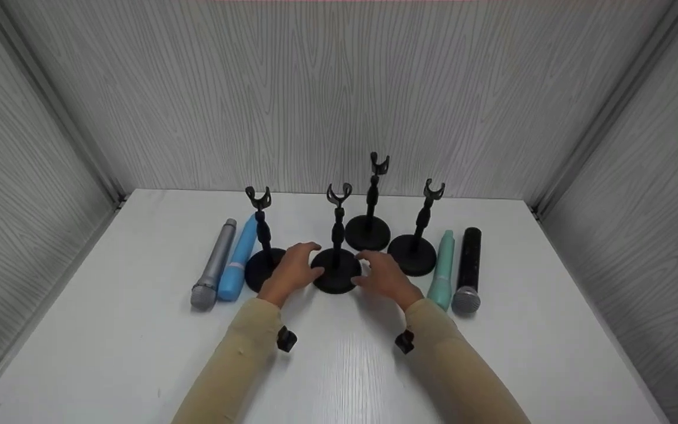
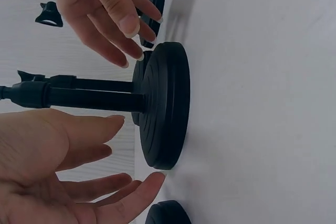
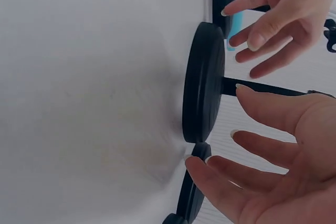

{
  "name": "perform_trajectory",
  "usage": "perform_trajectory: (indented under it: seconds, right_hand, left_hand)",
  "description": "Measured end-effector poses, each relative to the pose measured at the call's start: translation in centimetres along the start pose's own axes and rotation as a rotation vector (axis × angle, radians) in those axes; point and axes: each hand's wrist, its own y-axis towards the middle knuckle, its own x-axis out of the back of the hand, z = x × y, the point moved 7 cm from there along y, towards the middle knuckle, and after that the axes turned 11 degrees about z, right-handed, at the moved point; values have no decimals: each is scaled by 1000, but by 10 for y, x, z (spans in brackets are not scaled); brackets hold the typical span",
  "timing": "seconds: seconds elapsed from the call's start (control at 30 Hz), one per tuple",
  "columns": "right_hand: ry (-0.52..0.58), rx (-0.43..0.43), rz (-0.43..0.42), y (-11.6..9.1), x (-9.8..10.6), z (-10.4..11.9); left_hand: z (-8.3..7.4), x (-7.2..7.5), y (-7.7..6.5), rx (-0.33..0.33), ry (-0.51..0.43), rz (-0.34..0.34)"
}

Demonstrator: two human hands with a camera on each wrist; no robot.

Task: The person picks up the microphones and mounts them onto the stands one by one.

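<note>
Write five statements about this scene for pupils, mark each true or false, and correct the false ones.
1. The middle front stand is between the left hand and right hand. True.
2. Its clip grips a microphone. False: the clip holds nothing.
3. In the head view, the grey microphone lies left of the blue microphone. True.
4. There, the green microphone lies right of the black microphone. False: it lies left.
5. Both hands are clenched fists. False: both are open.

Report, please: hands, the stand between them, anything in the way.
Left hand, right hand: gripping nothing. Middle stand: upright. Possible obstacles: left stand, right stand, rear stand.
</note>
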Motion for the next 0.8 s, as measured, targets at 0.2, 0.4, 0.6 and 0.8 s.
perform_trajectory:
  seconds: [0.2,0.4,0.6,0.8]
  right_hand:
    - [-23,-25,18,13,-5,4]
    - [1,-3,36,20,-9,2]
    - [75,22,34,26,-12,-4]
    - [92,37,35,28,-14,-5]
  left_hand:
    - [4,-6,10,89,-21,34]
    - [6,-7,16,135,-34,63]
    - [8,-6,20,144,-58,75]
    - [9,-8,20,141,-64,72]
